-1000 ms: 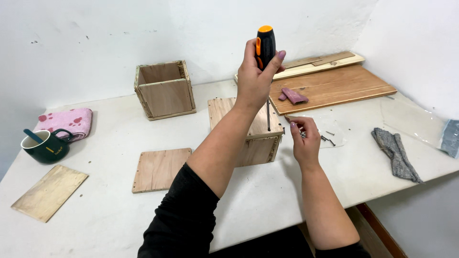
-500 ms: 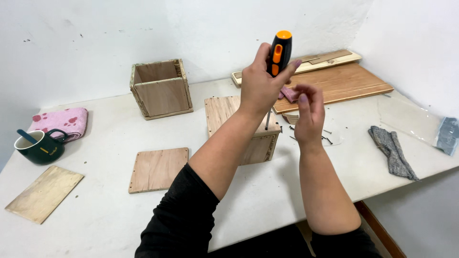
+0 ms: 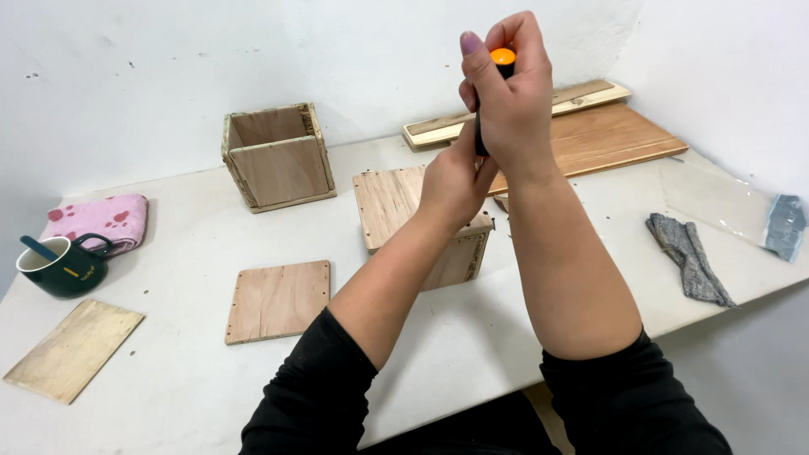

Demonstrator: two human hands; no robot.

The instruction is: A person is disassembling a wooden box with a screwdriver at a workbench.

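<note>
screwdriver [image 3: 490, 101], black-shafted with an orange cap, is standing above the near right corner of the wooden box [image 3: 419, 221] in the head view, and i am keeping it there with both hands. my right hand [image 3: 510, 93] is wrapping closed around the handle's top, thumb beside the cap; my left hand [image 3: 455, 181] is curling closed lower down, though i cannot tell whether it is gripping the shaft or a fastener. i judge i am doing best by pressing straight down and keeping the tool from leaning. its long axis is running near upright, cap up, with its hidden tip pointing down at the box's edge.
</note>
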